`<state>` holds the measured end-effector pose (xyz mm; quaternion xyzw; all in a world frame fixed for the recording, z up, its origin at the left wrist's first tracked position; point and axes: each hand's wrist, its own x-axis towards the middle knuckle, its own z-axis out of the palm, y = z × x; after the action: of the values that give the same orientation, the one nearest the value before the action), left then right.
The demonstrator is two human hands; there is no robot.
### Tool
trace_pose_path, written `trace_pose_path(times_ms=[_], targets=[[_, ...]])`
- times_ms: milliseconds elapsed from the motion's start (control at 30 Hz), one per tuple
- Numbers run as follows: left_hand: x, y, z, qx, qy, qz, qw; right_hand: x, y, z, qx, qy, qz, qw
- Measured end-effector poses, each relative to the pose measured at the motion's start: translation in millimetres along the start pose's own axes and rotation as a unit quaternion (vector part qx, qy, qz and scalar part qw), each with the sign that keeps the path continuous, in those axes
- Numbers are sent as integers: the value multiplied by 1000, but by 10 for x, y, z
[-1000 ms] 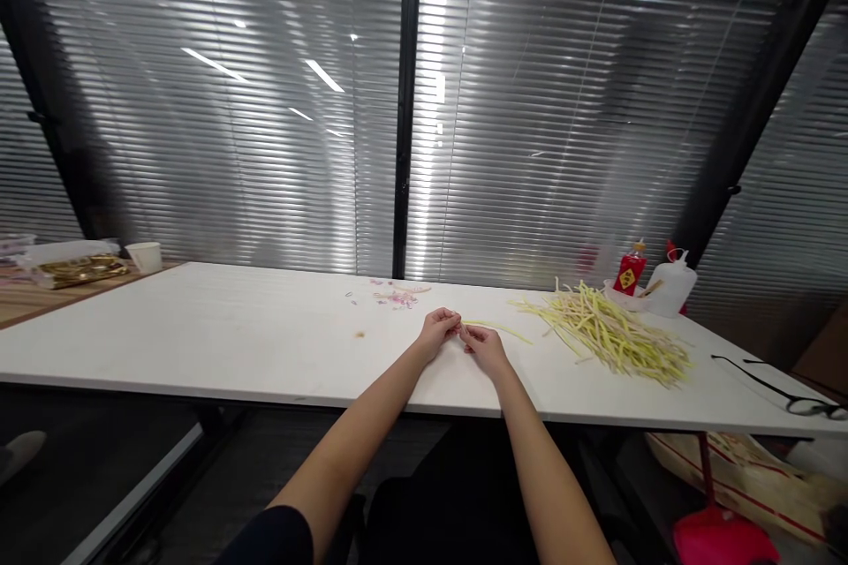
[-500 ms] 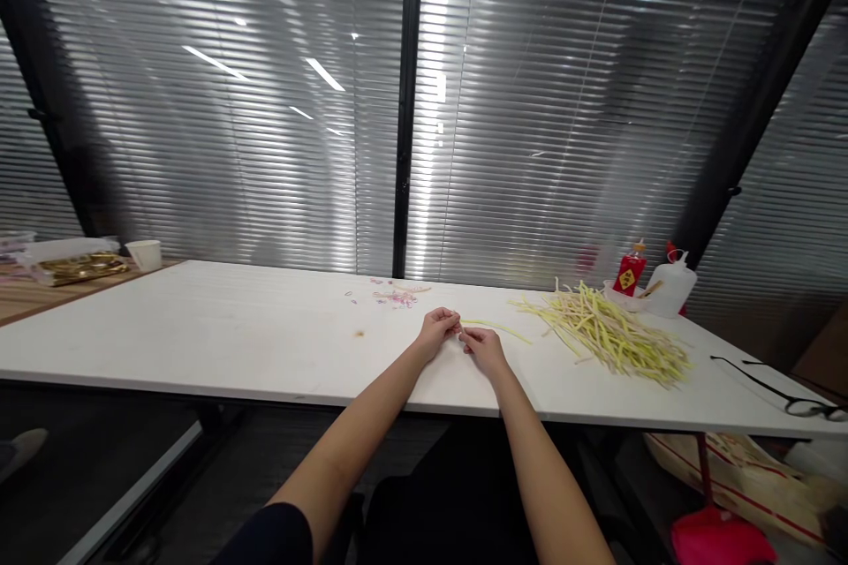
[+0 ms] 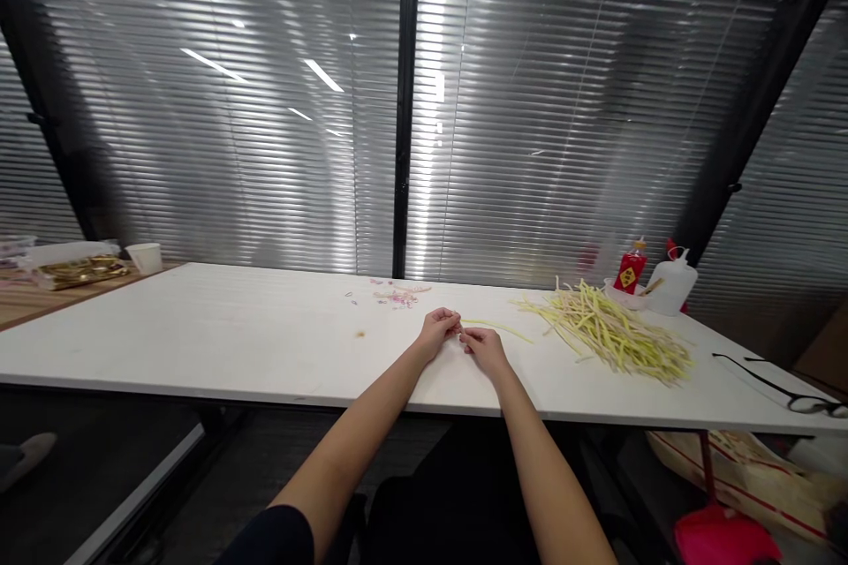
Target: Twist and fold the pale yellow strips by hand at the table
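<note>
My left hand point(image 3: 438, 328) and my right hand point(image 3: 485, 347) are close together over the white table point(image 3: 231, 327), fingertips nearly touching. Both have their fingers pinched. A thin yellow strip point(image 3: 498, 327) runs from the left fingertips out to the right, behind the right hand. Something small and pale shows between the fingertips, mostly hidden, and its exact form is too small to make out. To the right lies a loose pile of yellow and pale strips point(image 3: 609, 331). Beyond the hands, small pink and purple loops point(image 3: 397, 297) are scattered.
A red bottle point(image 3: 629, 272), a shallow bowl point(image 3: 623, 297) and a white squeeze bottle point(image 3: 672, 284) stand at the back right. Black-framed glasses point(image 3: 805, 403) rest near the right edge. At far left are a paper cup point(image 3: 146, 258) and a packet of gold items point(image 3: 83, 269).
The hands keep the same place and pinch, with the strip almost unmoved. The view has shifted very slightly. A foot at the lower left has moved a little to the right.
</note>
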<state>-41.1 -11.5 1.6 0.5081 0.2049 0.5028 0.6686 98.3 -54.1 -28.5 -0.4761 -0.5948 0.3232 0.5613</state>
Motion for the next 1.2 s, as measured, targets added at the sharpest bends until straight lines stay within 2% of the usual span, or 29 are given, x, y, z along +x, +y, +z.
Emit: trace_pose_path(times_ms=[133, 300, 667, 800, 1000, 1200], targets=[[5, 13, -5, 2, 20, -12, 1000, -16, -35, 14, 17, 17, 0, 1000], [-4, 11, 1, 5, 19, -16, 1000, -42, -102, 6, -19, 8, -14, 1000], [-29, 32, 26, 9, -16, 2, 1000, -16, -6, -13, -53, 1, -13, 998], [-24, 13, 16, 18, -20, 9, 1000, -7, 10, -16, -40, 4, -6, 999], [-48, 42, 30, 56, 10, 0, 998, -24, -56, -4, -5, 4, 17, 1000], [-64, 50, 41, 50, -4, -21, 999, -40, -83, -2, -6, 2, 4, 1000]])
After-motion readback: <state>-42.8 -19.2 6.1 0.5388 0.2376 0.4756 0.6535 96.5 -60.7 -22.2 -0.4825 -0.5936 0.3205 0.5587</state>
